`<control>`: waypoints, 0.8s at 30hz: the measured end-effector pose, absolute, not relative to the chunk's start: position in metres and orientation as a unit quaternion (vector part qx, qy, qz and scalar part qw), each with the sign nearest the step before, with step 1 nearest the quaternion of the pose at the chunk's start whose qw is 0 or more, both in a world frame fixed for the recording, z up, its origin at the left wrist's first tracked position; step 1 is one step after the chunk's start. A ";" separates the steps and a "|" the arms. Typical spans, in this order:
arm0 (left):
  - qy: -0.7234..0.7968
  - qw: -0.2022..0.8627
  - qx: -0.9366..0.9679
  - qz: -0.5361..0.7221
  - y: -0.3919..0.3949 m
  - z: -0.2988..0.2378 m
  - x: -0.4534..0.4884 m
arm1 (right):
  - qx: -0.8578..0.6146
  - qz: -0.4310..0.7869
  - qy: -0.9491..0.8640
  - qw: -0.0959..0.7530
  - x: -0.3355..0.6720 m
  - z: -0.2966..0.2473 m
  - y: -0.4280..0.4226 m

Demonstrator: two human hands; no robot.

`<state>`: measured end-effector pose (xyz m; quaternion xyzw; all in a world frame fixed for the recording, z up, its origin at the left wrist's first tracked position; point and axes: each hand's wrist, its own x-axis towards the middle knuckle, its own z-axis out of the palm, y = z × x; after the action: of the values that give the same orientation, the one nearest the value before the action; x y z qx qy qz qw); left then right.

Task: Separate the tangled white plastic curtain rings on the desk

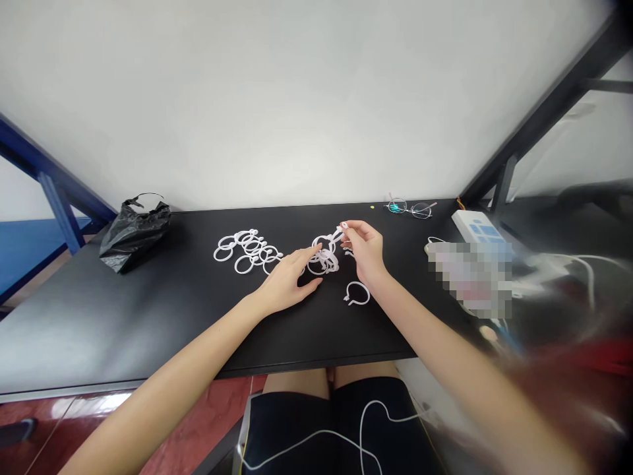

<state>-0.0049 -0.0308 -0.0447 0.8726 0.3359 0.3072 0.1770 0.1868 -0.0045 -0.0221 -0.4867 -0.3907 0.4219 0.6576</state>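
White plastic shower curtain rings lie in two groups on a black table [163,316]. The left group of closed rings [250,247] spreads beyond my left hand [287,280], which partly covers its near edge. Stretched out and apart, the fingers of that hand rest against a tangled pile of rings [326,260] in the middle. My right hand [366,247] pinches the clasp end of a white curtain ring [339,232] between thumb and forefinger, just above the pile's right side. One unfastened ring [358,293] lies alone below my right wrist.
A black plastic bag [136,231] sits at the back left. Eyeglasses [409,208] lie near the wall. To the right are a white and blue box [477,227], a blurred-out item [469,277] and white cables. Another white cable [321,432] crosses my lap.
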 end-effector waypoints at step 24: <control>0.312 0.141 0.890 0.301 -0.029 -0.043 -0.005 | -0.401 0.528 -0.387 0.641 0.182 -0.013 -0.010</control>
<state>-0.0050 -0.0294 -0.0426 0.8903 0.3118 0.3007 0.1406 0.1819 -0.0103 -0.0128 -0.4010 -0.3870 0.5283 0.6405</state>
